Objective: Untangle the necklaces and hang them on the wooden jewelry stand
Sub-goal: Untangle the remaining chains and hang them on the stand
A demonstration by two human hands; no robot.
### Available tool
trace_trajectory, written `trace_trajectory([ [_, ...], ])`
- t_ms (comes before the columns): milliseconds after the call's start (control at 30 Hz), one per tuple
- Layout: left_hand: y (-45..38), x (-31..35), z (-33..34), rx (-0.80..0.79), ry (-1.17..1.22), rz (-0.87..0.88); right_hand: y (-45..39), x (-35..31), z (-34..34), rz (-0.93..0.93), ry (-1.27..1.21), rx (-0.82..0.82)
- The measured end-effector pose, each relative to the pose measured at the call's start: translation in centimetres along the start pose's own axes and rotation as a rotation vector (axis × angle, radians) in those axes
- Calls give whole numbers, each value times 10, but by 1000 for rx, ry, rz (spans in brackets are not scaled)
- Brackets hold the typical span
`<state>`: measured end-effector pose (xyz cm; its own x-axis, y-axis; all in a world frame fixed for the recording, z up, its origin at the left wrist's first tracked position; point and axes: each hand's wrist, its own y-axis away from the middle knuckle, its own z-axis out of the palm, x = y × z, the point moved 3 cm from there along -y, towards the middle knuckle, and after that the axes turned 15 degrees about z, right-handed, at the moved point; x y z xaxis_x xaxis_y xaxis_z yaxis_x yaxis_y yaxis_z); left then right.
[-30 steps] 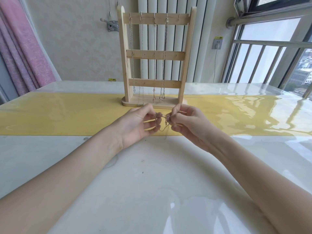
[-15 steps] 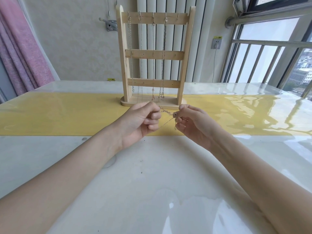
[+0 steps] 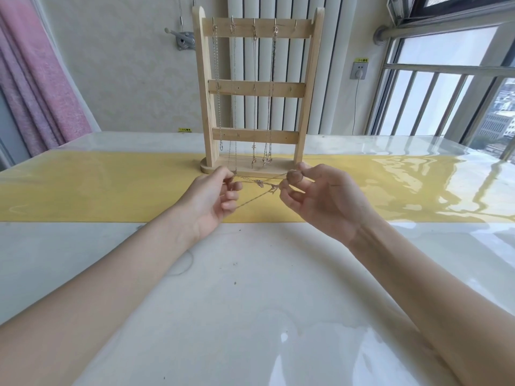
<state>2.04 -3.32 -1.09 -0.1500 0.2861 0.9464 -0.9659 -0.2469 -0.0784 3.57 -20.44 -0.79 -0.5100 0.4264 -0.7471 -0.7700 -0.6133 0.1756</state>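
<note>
A thin gold necklace [image 3: 260, 183] is stretched between my two hands just above the yellow runner, its strands crossing and a small charm near the middle. My left hand [image 3: 214, 199] pinches its left end; my right hand [image 3: 315, 196] pinches the right end between thumb and forefinger. Right behind them stands the wooden jewelry stand [image 3: 256, 89] with three crossbars. Several chains [image 3: 235, 87] hang from hooks on its top bar; the rightmost hook is bare.
The yellow runner [image 3: 111, 188] crosses a glossy white table [image 3: 250, 302]. Behind the stand are a white radiator [image 3: 278, 65] and the wall. A pink curtain [image 3: 36, 79] hangs at left, a barred window [image 3: 446, 93] at right.
My hands have moved apart, left hand leftward and right hand rightward, drawing the bunched necklace out into taut crossing strands.
</note>
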Motion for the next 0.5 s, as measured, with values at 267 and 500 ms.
trace_trajectory([
  [267, 5, 8, 6, -63, -103, 162, -2, 10, 2, -18, 738, 205],
  [500, 11, 4, 13, -181, -251, 197, 2, 7, 2, -86, 709, 316],
])
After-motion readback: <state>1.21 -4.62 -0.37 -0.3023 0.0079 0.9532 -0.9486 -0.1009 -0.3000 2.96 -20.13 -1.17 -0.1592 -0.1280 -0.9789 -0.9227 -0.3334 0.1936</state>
